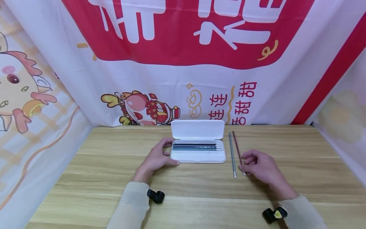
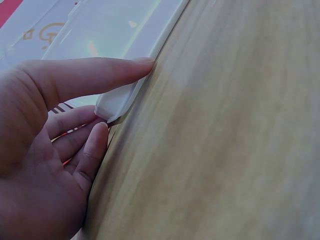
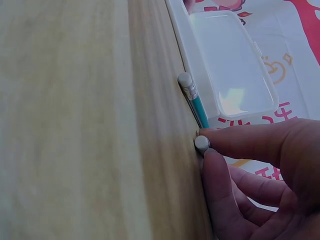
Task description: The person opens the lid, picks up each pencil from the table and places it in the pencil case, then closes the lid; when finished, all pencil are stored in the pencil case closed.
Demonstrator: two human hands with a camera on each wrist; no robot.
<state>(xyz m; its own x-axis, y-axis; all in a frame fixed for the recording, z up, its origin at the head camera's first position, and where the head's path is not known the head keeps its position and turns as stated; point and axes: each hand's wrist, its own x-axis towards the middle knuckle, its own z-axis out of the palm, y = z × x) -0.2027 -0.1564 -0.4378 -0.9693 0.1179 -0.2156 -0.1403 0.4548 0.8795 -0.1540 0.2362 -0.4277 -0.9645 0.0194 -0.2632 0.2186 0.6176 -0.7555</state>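
Observation:
A white pencil case (image 1: 198, 157) lies with its lid (image 1: 198, 129) raised at the back of the table. Several dark and teal pencils (image 1: 195, 147) lie side by side inside, white eraser ends to the right. My left hand (image 1: 157, 157) holds the case's left end, thumb along the front edge and fingers at the side; the left wrist view shows this hand (image 2: 55, 135) at the corner. Right of the case lies a teal pencil (image 1: 232, 156) on the wood. Beside it, my right hand (image 1: 258, 165) pinches a dark red pencil (image 1: 237, 148) near its white eraser end (image 3: 202, 144) between thumb and finger.
The wooden table (image 1: 206, 203) meets a printed cloth backdrop (image 1: 143, 76) right behind the case. More cloth (image 1: 43, 127) hangs along the left side. Each wrist carries a small black camera.

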